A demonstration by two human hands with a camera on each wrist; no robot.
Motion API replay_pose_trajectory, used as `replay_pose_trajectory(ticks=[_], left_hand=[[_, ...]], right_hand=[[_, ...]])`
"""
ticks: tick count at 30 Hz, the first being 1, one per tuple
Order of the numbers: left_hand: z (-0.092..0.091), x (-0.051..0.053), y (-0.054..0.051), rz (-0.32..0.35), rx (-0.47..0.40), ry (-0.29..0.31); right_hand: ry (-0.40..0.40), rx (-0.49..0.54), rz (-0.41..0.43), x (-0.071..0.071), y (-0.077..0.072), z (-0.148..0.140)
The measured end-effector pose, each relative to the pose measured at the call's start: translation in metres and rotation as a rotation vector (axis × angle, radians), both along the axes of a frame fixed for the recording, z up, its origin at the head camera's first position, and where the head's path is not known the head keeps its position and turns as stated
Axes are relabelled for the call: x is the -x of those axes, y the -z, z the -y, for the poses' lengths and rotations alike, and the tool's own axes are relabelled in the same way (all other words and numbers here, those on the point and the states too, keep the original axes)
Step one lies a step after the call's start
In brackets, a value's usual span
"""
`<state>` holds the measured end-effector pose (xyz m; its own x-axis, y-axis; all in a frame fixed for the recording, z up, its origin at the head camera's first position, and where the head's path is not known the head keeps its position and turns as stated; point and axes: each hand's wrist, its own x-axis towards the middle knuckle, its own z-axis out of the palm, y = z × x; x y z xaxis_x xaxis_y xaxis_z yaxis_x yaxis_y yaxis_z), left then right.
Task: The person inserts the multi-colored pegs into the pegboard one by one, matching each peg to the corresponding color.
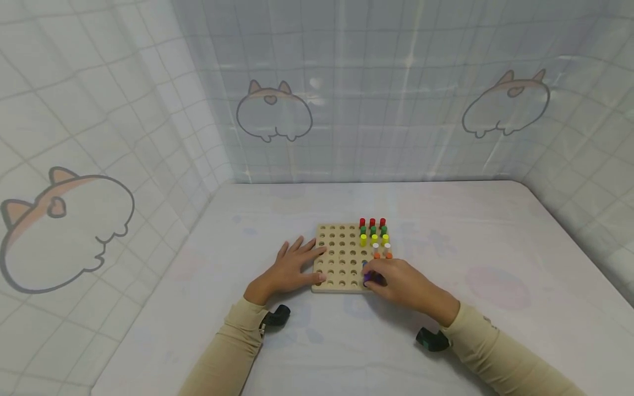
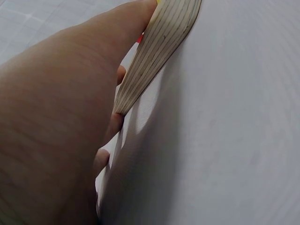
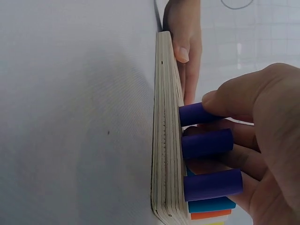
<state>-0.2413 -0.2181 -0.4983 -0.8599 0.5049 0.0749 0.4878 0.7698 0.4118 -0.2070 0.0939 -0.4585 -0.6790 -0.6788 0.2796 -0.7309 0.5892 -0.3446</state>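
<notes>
A square wooden pegboard (image 1: 337, 278) with rows of round holes lies flat on the table. My left hand (image 1: 291, 268) rests on its left edge, fingers spread and fairly straight, thumb on the front left corner. At the front right, my right hand (image 1: 403, 283) pinches a purple peg (image 3: 197, 114) between thumb and fingers. That peg stands upright, its lower end meeting the board; how deep it sits I cannot tell. Beside it stand two more purple pegs (image 3: 207, 143), with blue pegs (image 3: 212, 205) behind, partly hidden by the fingers.
Upright in the board's right columns are red pegs (image 1: 372, 222), green pegs (image 1: 373, 230), yellow pegs (image 1: 374, 240), two white pegs (image 1: 375, 248) and two orange pegs (image 1: 377, 256). A white cloth (image 1: 495, 231) covers the table. Tiled-pattern curtains (image 1: 386, 132) enclose the back and sides.
</notes>
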Motion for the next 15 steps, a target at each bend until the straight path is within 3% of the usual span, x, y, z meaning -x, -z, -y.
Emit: replay_pose_trajectory(ticks=[15], left_hand=[[0.0003, -0.0003, -0.0005, -0.002, 0.008, -0.009]], right_hand=[[-0.018, -0.006, -0.016, 0.0006, -0.0017, -0.0009]])
